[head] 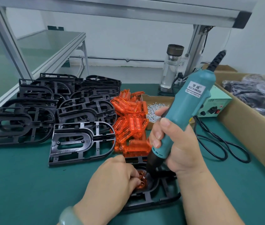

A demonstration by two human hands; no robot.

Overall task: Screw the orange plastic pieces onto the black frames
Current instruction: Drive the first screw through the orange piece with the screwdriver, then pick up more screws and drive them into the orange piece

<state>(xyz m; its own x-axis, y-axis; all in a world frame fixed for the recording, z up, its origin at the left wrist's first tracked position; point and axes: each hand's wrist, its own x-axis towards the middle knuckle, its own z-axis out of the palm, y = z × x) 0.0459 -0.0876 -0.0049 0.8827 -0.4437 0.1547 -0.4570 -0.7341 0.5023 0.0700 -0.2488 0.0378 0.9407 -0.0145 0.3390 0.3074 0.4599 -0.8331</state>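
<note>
A bracelet [68, 216] circles the wrist of the left hand [112, 181], whose fingertips pinch an orange piece [142, 182] down into a black frame [164, 198] on the green surface [23, 184]. The right hand [177, 143] wraps round a teal screwdriver [191, 103], its tip on that piece. With a heap of loose orange pieces [128, 120] and stacked bare frames [47, 108] beyond, most of the job likely remains.

Label [193, 89] on the teal screwdriver [185, 114] reads KEENWISE, with two Chinese characters above it and a line of print below, too small to read. On the pale green box [216, 103] behind it: LED on the front.
</note>
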